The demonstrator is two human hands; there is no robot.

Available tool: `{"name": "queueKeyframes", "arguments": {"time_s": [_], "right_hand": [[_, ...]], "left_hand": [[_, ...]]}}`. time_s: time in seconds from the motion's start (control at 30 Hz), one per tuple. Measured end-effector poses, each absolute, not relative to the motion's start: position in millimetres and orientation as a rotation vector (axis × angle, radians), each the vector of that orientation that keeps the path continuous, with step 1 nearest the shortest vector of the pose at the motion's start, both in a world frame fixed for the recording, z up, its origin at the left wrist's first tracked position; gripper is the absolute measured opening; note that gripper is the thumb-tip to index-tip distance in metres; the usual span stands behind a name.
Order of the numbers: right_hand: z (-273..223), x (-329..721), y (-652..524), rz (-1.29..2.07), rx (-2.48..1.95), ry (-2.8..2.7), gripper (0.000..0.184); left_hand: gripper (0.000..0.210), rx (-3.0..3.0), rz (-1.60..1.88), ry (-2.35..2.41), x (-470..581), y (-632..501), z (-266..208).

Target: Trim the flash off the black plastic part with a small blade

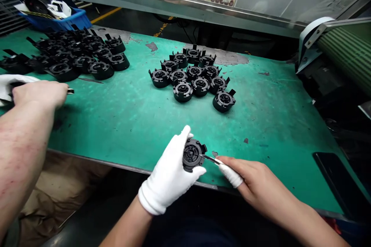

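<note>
In a white glove, my left hand grips a round black plastic part near the table's front edge, its ribbed face turned up toward me. My right hand is bare apart from a white cover on the thumb. It pinches a slim knife with a pointed metal blade, whose tip meets the face of the part or lies just over it. Beyond my hands stands a cluster of similar black parts, several with upright tabs.
Another person's hand works at the left, near a second group of black parts. A blue basket sits behind that group. A green conveyor belt rises at the right, and a dark phone-like slab lies on the green table.
</note>
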State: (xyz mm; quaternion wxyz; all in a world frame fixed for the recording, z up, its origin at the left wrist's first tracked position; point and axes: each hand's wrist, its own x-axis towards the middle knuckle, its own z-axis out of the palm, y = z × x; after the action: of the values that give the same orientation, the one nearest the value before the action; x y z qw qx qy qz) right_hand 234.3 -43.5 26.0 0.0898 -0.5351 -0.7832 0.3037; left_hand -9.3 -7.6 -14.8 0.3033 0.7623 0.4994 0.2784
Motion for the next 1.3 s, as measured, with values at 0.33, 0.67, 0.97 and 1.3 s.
{"name": "queueKeyframes", "arguments": {"time_s": [0.33,0.67,0.97,1.3], "right_hand": [[33,229,-32,0.988,-1.542,-2.492,0.054],[34,230,-25,1.022,-1.520,-2.539,0.060],[24,229,-26,0.935,-1.589,-2.635,0.068],[55,227,7,1.162,-1.394,-2.682,0.043]], "left_hand": [[0.092,2.084,0.700,1.296,-12,-3,-15],[0.091,2.123,0.591,1.202,-17,9,-8],[0.094,2.161,0.507,1.067,-23,21,-8],[0.091,2.169,0.505,1.048,-20,26,-1]]}}
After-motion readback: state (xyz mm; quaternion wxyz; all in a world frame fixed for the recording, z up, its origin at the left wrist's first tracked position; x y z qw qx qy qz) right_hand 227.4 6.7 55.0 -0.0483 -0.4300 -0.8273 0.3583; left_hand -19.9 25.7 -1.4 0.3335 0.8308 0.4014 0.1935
